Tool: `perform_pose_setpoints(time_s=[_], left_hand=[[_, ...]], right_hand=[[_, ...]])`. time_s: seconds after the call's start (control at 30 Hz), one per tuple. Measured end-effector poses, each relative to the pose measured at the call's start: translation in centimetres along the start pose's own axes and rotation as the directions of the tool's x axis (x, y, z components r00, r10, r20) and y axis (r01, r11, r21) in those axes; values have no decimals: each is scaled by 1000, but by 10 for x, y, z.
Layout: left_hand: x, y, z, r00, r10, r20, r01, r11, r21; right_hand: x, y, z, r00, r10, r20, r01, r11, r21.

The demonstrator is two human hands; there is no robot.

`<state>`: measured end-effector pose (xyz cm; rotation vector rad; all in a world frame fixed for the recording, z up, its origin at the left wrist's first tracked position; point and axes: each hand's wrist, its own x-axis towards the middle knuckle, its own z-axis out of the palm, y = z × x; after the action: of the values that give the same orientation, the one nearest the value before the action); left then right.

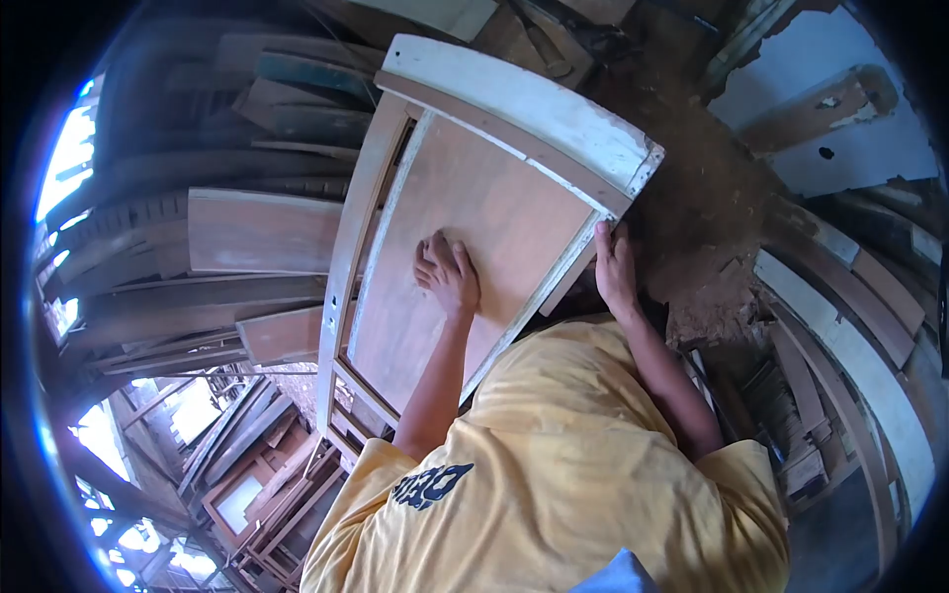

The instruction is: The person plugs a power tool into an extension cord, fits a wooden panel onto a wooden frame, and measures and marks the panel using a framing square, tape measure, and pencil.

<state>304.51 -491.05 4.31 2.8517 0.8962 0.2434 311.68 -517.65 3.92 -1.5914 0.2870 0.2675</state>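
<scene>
Head view, left hand (452,280) half-curled on panel (504,203), right hand (615,271) at frame (348,232), grip unclear

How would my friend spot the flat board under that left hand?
Find the yellow shirt; past it is a big wooden frame. The board sits inside the frame, with the left hand on it. Unlike the narrow strips around it, it's one wide, light-brown sheet.

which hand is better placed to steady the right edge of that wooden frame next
Probably the right hand: its fingers are at the wooden frame's right edge, while the left hand is over the plywood panel, farther from that edge.
</scene>
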Motion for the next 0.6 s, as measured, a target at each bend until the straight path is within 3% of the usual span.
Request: perform_pose_setpoints(time_s=[0.03, 0.1, 0.17, 0.23, 0.27, 0.33, 0.47, 0.5, 0.6], left_hand=[[0, 1, 2, 1000, 0, 6, 0, 1000, 2], [3, 8, 3, 974, 225, -7, -225, 972, -65], [6, 34, -6, 954, 300, 12, -295, 945, -142], [15, 65, -10, 898, 439, 37, -413, 868, -277], [22, 80, -11, 897, 441, 40, -414, 866, -280], [36, 110, -13, 791, 602, 106, -556, 781, -285], [52, 143, -2, 750, 629, 204, -596, 777, -203], [53, 146, 1, 760, 622, 188, -585, 781, -218], [57, 146, 4, 774, 612, 166, -569, 786, -243]], right_hand=[[-4, -3, -3, 973, 220, 67, -223, 974, 40], [-6, 3, -2, 971, 231, 68, -235, 971, 50], [-8, 7, -4, 969, 238, 70, -243, 968, 64], [-10, 12, -12, 909, 353, 222, -362, 932, 1], [-9, 16, -13, 909, 355, 217, -364, 931, 1], [-7, 24, -14, 906, 355, 232, -372, 928, 33], [17, -13, -38, 847, 424, 321, -414, 905, -102], [24, -18, -41, 920, 246, 305, -220, 968, -118], [38, -12, -49, 951, -7, 308, 18, 999, -31]])
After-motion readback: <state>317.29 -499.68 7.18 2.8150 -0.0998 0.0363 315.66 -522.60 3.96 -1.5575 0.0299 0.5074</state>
